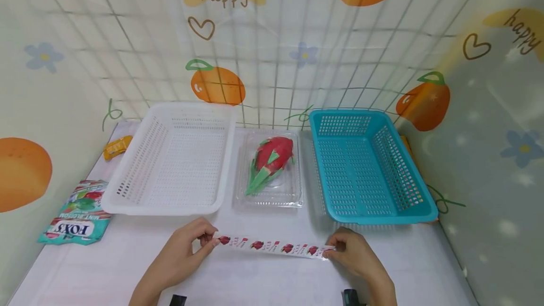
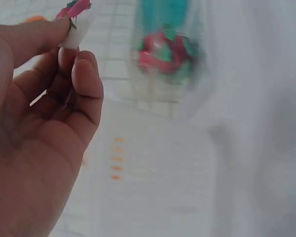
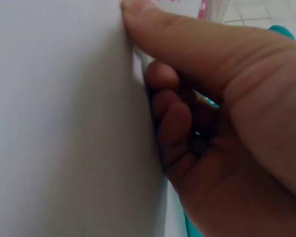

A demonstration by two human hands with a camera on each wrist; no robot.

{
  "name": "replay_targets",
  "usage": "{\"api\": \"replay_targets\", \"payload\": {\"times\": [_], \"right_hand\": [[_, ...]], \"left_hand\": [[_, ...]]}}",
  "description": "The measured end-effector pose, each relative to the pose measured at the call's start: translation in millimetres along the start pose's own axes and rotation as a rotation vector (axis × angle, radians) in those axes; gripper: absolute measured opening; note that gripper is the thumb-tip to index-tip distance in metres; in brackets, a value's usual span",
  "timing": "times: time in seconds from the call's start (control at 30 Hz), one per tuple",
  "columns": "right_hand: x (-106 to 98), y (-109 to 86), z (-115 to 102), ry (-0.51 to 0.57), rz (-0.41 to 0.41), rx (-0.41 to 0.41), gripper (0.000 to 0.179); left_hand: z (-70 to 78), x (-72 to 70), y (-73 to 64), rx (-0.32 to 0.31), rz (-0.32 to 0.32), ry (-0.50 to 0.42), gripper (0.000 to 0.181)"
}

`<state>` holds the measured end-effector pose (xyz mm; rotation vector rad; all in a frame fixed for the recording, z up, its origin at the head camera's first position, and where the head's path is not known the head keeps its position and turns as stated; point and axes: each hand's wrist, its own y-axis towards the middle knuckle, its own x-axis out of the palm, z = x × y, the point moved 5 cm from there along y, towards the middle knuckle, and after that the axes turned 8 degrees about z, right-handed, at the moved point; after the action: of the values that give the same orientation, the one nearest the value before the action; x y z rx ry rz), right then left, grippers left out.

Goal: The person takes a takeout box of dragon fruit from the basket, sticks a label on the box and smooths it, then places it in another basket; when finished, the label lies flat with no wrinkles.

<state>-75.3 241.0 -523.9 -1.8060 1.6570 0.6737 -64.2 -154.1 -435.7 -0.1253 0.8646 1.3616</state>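
A strip of stickers [image 1: 272,246] printed with red dragon fruits is stretched between my two hands, low over the front of the table. My left hand [image 1: 182,251] pinches its left end between thumb and fingers; the left wrist view shows that end of the strip [image 2: 78,32] under the thumb. At the other end, my right hand [image 1: 354,254] pinches the strip between thumb and curled fingers. Beyond the strip, a red dragon fruit [image 1: 275,155] with green leaves lies in a clear plastic container [image 1: 293,195].
A white basket [image 1: 163,209] stands left of the container and a teal basket [image 1: 361,218] right of it. A Fox's candy bag [image 1: 78,214] and a yellow wrapped packet [image 1: 117,147] lie at the far left. Behind hangs a printed curtain [image 1: 263,37] over a wire grid.
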Motion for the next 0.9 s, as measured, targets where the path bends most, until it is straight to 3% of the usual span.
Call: {"api": "replay_targets", "payload": {"times": [0.13,0.23,0.47,0.7,0.9], "right_hand": [[-1.4,-0.5,-3.6,-0.008,-0.014,-0.070,0.019],[-0.6,-1.3,-6.7,-0.012,-0.033,-0.099,0.019],[6.0,-2.5,-12.3,-0.002,-0.078,-0.072,0.019],[17.8,-1.5,-20.0,-0.007,-0.113,-0.096,0.021],[29.5,0.0,-35.6,-0.018,-0.148,-0.118,0.026]], "left_hand": [[11.9,-4.3,13.1,0.053,0.006,-0.041,0.023],[17.3,-6.5,25.4,0.044,0.000,-0.059,0.022],[26.2,-5.3,61.9,-0.032,0.028,-0.104,0.013],[40.9,0.9,103.5,-0.135,0.062,-0.163,0.005],[53.5,12.1,130.2,-0.153,0.105,-0.230,0.003]]}}
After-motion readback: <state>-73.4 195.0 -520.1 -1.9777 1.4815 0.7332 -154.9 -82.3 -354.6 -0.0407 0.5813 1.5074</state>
